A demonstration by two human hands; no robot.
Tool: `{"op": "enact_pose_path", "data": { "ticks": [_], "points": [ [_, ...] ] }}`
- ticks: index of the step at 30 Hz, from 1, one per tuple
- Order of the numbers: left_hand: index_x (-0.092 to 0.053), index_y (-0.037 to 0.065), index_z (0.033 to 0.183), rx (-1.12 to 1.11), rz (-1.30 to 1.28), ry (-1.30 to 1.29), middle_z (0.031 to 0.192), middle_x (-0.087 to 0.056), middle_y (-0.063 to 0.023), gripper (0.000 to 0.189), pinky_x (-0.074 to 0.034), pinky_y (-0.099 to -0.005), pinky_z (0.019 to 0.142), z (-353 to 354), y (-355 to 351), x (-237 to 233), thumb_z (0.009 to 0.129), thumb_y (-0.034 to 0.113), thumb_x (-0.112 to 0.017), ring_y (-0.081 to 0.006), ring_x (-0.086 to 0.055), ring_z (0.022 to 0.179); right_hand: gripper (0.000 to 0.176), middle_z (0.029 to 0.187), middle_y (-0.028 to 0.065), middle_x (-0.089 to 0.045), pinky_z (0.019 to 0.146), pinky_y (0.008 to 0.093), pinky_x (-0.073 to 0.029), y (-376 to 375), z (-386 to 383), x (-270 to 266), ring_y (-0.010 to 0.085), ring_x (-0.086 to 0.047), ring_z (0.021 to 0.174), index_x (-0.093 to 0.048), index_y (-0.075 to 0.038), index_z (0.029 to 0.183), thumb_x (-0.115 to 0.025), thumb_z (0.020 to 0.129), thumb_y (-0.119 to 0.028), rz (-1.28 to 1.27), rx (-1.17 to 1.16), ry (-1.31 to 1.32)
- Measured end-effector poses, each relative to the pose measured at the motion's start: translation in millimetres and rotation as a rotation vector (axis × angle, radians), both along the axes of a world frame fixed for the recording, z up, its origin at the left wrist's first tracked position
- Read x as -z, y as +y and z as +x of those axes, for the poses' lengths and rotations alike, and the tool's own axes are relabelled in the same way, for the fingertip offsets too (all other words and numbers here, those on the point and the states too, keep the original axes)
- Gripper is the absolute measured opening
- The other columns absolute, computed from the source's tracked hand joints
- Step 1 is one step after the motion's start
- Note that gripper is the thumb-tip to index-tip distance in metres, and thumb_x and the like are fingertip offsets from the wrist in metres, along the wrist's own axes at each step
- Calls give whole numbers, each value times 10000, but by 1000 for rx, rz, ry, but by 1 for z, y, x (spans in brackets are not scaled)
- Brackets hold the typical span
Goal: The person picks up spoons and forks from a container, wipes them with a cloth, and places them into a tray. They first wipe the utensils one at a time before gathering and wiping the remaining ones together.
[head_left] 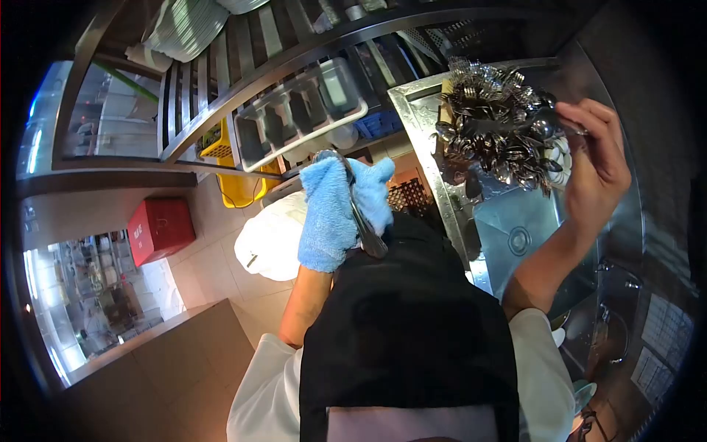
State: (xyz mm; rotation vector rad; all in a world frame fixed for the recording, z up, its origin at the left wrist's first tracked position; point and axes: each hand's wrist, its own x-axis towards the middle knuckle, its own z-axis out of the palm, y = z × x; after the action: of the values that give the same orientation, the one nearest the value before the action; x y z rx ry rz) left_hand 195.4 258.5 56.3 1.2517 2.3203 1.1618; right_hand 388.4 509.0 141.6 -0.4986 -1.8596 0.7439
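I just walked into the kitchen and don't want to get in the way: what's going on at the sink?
A person in a black apron is handling cutlery. Their left hand is wrapped in a blue cloth and grips a spoon in its folds. Their right hand reaches to a heap of cutlery at the steel sink, fingers closed on one utensil at the heap's edge.

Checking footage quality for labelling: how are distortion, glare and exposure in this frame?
Head view: strong fisheye bending, black vignette at the edges; bright glare on the cutlery pile and steel sink by the right hand; blue cloth evenly lit, sharp.
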Motion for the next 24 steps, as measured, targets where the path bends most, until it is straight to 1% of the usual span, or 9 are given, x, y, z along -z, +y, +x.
{"op": "enact_pose_path", "data": {
  "ticks": [7,9,11,12,13,15,17,20,24],
  "points": [
    [-532,3,1178,154,-145,39,1096,-568,-142,162,-399,-379,1052,-7,10,22,1034,59,-484,-249,-529,1074,186,980,120,-689,775,326,-550,-60,-67,47,240,-691,874,-765,-18,1016,-702,848,30,-365,-570,-187],
    [-542,10,1226,122,-5,135,1120,-568,-120,268,-419,-333,1008,-5,10,41,958,6,-545,-209,-525,1068,151,919,114,-671,772,351,-544,-83,-97,78,279,-675,823,-761,-22,992,-740,843,-13,-357,-377,-137],
    [-561,21,1226,-196,212,-812,1086,-583,-70,314,-437,-283,962,-8,13,65,915,-1,-597,-168,-544,1022,160,918,99,-665,759,335,-526,-91,-112,94,233,-648,811,-754,-17,1009,-753,850,-27,-343,-306,-119],
    [-544,20,1212,45,207,-436,1029,-582,-77,298,-475,-311,867,-16,8,67,926,15,-629,-189,-567,936,166,918,91,-661,752,327,-518,-90,-114,103,209,-635,805,-750,-15,1017,-760,853,-34,-333,-269,-113],
    [-542,24,1201,83,211,-455,1019,-595,-70,278,-500,-307,841,-12,10,59,940,26,-639,-182,-590,920,173,918,83,-658,745,319,-509,-90,-117,112,186,-621,799,-747,-13,1026,-767,856,-41,-323,-232,-108],
    [-537,31,1179,158,218,-496,1001,-622,-57,243,-549,-298,788,-3,16,45,970,47,-660,-166,-637,888,178,876,87,-642,765,328,-497,-78,-108,132,198,-608,811,-736,4,1032,-769,887,-95,-525,-606,-394],
    [-584,24,1179,0,322,-971,1087,-620,-59,236,-512,-255,808,4,21,42,946,19,-625,-130,-591,966,190,869,89,-653,767,320,-489,-76,-103,133,193,-605,830,-734,24,1026,-767,897,-111,-414,-645,-353],
    [-587,34,1150,18,186,-753,1025,-618,-51,217,-532,-266,764,-2,22,52,941,-1,-634,-148,-607,891,174,897,84,-678,766,314,-491,-73,-98,124,181,-611,837,-743,19,1008,-776,887,-102,-397,-709,-214],
    [-623,58,1146,78,118,-597,1043,-648,-61,194,-469,-339,887,-8,9,51,952,59,-639,-203,-616,940,153,856,69,-682,736,301,-487,-78,-94,117,162,-618,788,-748,8,889,-840,804,-80,-441,-512,-157]
  ]
}}
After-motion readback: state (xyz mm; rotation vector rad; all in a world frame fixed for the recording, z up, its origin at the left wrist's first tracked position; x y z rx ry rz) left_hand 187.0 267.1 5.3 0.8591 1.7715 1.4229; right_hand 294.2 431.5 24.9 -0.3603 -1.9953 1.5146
